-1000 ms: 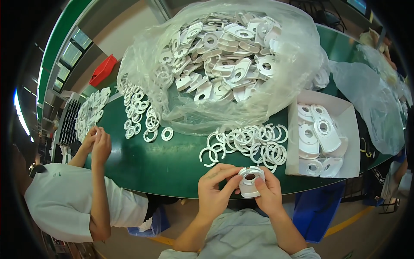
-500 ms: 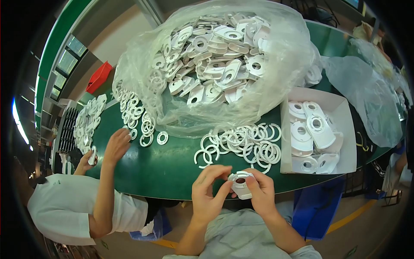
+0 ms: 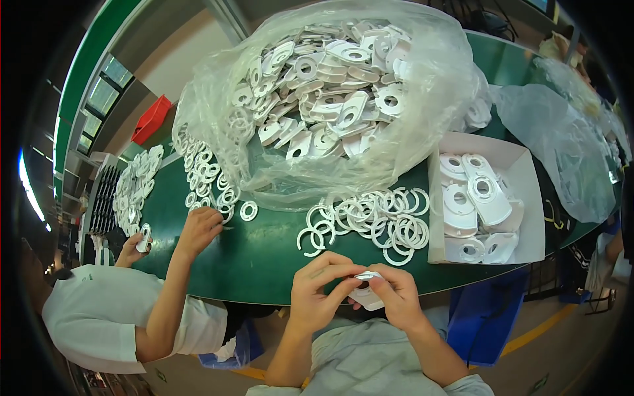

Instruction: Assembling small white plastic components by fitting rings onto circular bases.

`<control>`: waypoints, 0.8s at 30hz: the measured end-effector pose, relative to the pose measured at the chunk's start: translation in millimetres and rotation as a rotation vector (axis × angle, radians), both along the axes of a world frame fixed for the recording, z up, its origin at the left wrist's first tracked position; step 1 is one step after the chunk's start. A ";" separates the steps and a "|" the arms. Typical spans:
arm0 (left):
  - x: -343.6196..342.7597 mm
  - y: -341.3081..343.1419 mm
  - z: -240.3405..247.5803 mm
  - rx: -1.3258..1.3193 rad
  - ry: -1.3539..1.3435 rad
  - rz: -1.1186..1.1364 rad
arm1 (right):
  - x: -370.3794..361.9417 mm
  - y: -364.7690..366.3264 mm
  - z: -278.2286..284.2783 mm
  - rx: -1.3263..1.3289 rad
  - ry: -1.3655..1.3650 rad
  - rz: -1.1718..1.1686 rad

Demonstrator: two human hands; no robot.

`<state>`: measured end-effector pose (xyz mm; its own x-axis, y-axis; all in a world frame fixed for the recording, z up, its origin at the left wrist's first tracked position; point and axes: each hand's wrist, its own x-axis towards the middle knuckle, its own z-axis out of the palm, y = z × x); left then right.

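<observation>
Just off the table's near edge, a white plastic plate with a round hole [image 3: 370, 298] is held between my two hands. My right hand [image 3: 400, 297] grips its right side, thumb on the upper face. My left hand [image 3: 321, 290] is closed at its upper left, with fingers and thumb pressed onto the part around the hole. The fingers cover much of the hole, and I cannot tell whether a ring sits in it. Beyond my hands lies a loose pile of white C-shaped rings [image 3: 370, 221].
A big clear plastic bag [image 3: 284, 181] of similar plates fills the far middle of the green table [image 3: 264, 270]. At right, a white box [image 3: 535, 218] holds several plates. On the left, a co-worker's hand [image 3: 201, 231] touches small white rings [image 3: 205, 173]; the other holds a white part.
My left fingers have moved right, onto the plate, and the plate has tilted. The co-worker's nearer hand has shifted right among the small rings.
</observation>
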<state>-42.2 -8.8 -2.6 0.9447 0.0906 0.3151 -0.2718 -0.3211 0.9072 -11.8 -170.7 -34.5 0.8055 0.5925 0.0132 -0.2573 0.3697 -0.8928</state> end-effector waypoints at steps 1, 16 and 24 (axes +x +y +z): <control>-1.1 1.8 2.0 -0.026 0.034 -0.023 | 0.1 0.2 -0.5 0.008 0.011 0.023; -7.9 11.9 5.4 -0.277 0.203 -0.128 | 0.3 1.0 1.5 -0.076 -0.068 0.047; -12.7 -3.5 6.9 0.092 0.019 0.102 | -1.3 2.6 -1.8 -0.194 -0.195 0.005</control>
